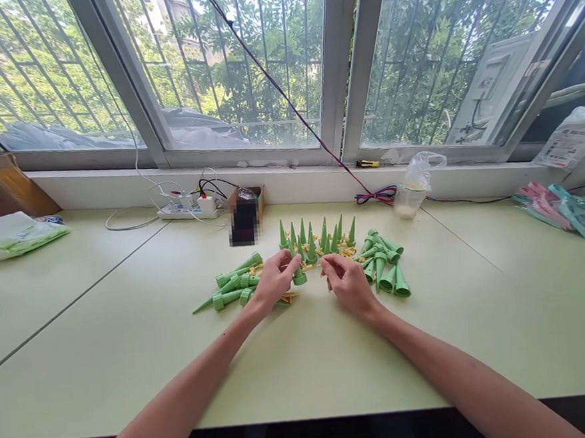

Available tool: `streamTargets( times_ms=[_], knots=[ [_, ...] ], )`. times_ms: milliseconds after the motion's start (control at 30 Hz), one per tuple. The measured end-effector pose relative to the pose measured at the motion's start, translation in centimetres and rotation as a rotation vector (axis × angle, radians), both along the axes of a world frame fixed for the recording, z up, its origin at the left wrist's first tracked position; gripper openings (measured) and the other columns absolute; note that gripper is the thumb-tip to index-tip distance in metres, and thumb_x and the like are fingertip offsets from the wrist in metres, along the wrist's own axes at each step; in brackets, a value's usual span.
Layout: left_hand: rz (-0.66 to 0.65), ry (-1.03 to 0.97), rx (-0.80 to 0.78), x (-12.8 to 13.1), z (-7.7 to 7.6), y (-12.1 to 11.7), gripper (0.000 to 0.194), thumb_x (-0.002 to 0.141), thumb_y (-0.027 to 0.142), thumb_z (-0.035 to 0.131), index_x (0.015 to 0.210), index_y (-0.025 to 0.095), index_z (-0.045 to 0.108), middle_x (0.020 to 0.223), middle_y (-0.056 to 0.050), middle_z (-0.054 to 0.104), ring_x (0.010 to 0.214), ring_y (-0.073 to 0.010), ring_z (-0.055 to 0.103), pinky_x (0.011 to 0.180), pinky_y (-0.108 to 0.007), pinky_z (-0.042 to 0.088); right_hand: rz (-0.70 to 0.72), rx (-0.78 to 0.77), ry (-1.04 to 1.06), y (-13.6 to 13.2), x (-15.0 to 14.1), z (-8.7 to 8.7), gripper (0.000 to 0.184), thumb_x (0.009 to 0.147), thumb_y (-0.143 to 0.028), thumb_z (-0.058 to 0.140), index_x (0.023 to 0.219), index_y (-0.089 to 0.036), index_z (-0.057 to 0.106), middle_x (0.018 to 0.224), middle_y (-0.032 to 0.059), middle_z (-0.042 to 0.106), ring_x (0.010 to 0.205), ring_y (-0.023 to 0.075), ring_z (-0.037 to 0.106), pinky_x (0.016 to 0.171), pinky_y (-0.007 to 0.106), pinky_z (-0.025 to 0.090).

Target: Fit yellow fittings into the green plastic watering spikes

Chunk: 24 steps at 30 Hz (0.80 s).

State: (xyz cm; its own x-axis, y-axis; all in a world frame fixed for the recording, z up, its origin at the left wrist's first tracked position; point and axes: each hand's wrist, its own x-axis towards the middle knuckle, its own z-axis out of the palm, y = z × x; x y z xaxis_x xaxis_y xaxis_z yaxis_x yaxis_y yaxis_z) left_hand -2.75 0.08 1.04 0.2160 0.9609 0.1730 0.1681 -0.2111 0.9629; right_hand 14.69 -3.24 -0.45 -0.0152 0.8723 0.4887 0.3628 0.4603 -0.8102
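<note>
Green plastic forms the cone spike (300, 278) clamped between the thumb and fingers of the left hand (275, 278), tip up; whether its base touches the desk (322, 357) I cannot tell. The right hand (350, 283), just across from it, has its fingertips drawn together; whether they pinch something small is unclear. Upright spikes (311, 250) crowd just beyond both hands, so a knuckle reaching forward could topple several. Yellow pieces (347, 250) lie among them and could be scattered by a brushing finger. Loose spikes (401, 285) beside the right hand might roll if its wrist nudged them. Beyond that hand, a clear plastic cup (404, 208) holds something pale; beyond the left hand, a small cardboard box (260, 196) contains crinkled clear material.
</note>
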Motion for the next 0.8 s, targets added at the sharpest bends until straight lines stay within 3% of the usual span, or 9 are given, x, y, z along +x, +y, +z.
streamTargets(
  times_ms=[267,600,800],
  knots=[
    [-0.038,0.223,0.249,0.1,-0.5,0.1,0.028,0.083,0.038,0.058,0.066,0.017,0.051,0.062,0.002,0.049,0.058,-0.0111,0.047,0.055,-0.022,0.04,-0.054,-0.01,0.006,0.6,0.2,-0.7,0.02,0.093,-0.034,0.048,0.097,-0.018,0.058,0.075,0.0036,0.066,0.047,0.0138,0.056,0.051,0.028,0.048],
    [-0.153,0.398,0.264,-0.3,-0.1,-0.2,0.016,0.082,0.032,0.057,0.087,0.018,0.062,0.08,-0.001,0.062,0.058,-0.0113,0.054,0.056,-0.023,0.045,-0.061,-0.029,0.053,0.7,0.3,-0.5,0.022,0.094,-0.041,0.047,0.091,-0.019,0.052,0.074,0.0021,0.064,0.044,0.0122,0.054,0.05,0.026,0.046],
    [-0.081,0.49,0.312,-0.5,0.5,-0.4,0.031,0.075,0.035,0.065,0.101,0.02,0.061,0.092,-0.001,0.062,0.056,-0.0089,0.047,0.064,-0.027,0.046,-0.08,-0.026,0.071,0.7,0.5,-0.3,0.025,0.094,-0.042,0.044,0.085,-0.02,0.052,0.069,0.0002,0.058,0.044,0.0126,0.054,0.046,0.025,0.042]
  ],
)
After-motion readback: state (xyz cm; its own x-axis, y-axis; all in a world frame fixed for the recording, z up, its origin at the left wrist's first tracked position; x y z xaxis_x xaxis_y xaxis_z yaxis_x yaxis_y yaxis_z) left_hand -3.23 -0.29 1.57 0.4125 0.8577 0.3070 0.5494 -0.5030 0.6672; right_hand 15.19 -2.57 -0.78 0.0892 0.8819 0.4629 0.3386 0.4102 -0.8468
